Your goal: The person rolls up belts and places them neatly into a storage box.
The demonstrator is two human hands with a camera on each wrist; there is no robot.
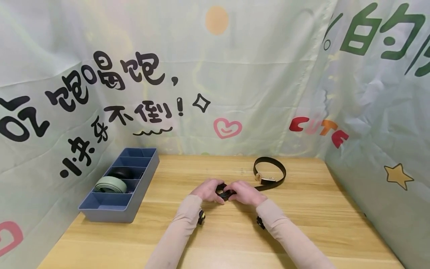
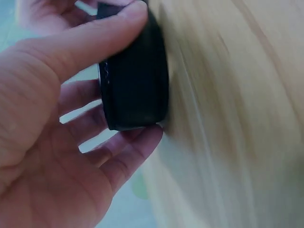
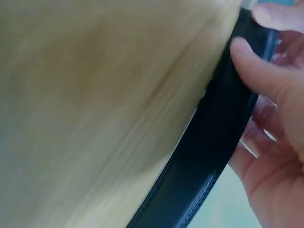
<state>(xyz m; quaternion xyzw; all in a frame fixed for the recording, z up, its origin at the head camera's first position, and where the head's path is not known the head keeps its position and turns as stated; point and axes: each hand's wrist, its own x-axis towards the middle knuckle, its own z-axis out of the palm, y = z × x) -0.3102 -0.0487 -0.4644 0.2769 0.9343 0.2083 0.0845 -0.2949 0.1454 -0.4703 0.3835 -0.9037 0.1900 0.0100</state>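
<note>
A black belt point(image 1: 274, 185) lies on edge on the table, its one end wound into a small coil between both hands. The left hand point(image 1: 209, 190) grips the coil point(image 2: 135, 85) from the left, thumb on the near side and fingers curled round the far side. From the right, the right hand point(image 1: 244, 192) pinches the belt strap point(image 3: 213, 114) where it meets the coil, thumb on its outer face. The loose length curves away to the right and back in a wide loop, ending at a gold-coloured buckle point(image 1: 268, 180).
At the left stands a blue-grey divided box point(image 1: 141, 201). A rolled pale green belt point(image 1: 111, 185) sits in one compartment, with a black rolled item point(image 1: 121, 172) behind it. Printed cloth point(image 1: 255, 93) hangs behind and beside the wooden table point(image 1: 188, 170).
</note>
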